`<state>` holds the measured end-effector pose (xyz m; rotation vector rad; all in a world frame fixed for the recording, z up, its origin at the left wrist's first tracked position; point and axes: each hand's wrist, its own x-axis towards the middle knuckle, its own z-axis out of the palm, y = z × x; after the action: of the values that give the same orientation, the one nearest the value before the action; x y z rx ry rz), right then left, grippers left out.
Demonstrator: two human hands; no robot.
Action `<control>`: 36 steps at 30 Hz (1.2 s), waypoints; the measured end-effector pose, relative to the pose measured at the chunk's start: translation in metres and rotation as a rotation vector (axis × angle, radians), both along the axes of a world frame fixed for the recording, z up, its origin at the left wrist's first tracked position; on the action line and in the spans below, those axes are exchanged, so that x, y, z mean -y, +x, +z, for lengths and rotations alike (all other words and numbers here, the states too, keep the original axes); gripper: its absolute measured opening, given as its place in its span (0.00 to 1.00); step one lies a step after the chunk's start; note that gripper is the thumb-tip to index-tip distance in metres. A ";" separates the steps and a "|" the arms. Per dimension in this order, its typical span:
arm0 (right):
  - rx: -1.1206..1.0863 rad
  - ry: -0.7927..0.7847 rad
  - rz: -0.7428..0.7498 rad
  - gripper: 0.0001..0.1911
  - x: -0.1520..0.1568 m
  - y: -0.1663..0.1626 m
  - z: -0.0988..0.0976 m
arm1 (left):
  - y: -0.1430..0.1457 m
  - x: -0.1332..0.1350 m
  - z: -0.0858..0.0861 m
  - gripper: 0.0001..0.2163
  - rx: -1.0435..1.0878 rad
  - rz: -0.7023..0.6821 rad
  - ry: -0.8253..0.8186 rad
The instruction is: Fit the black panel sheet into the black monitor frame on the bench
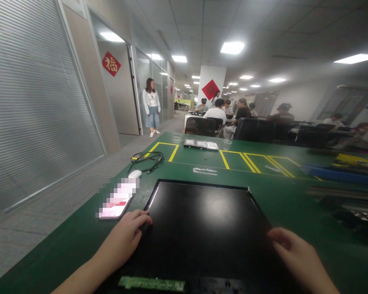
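A black LCD panel (202, 228) in a thin frame lies face up before me on the green table. My left hand (131, 228) holds its left edge, with the fingertips curled over the rim. At the opposite edge is my right hand (294, 249), its thumb and fingers closed against the side; part of that grip is hidden. Along the near edge of the panel runs a green circuit board strip (151, 283), partly cut off by the picture's bottom.
Left of the panel lie a phone (119, 200), a white mouse (135, 174) and a coiled black cable (149, 160). Farther back are a black tray with pale items (200, 144) and a clear cup (227, 144). A blue tray (340, 173) sits right. People sit beyond; one person (152, 107) stands.
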<state>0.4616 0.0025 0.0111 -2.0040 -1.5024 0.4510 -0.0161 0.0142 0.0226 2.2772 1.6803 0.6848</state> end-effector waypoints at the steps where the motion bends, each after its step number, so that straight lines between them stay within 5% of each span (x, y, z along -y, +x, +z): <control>1: -0.003 -0.006 -0.004 0.19 0.000 0.000 0.000 | 0.000 0.000 -0.001 0.21 -0.003 0.000 0.001; 23: 0.004 0.058 0.039 0.15 0.005 -0.007 0.011 | -0.003 -0.003 -0.006 0.22 0.012 0.065 0.057; 36: 0.018 0.041 -0.067 0.21 0.002 0.005 0.010 | -0.001 -0.001 0.007 0.20 0.036 0.124 -0.070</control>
<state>0.4664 0.0009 0.0208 -2.0242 -1.4391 0.3732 -0.0174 0.0157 0.0293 2.1156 1.8106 0.6775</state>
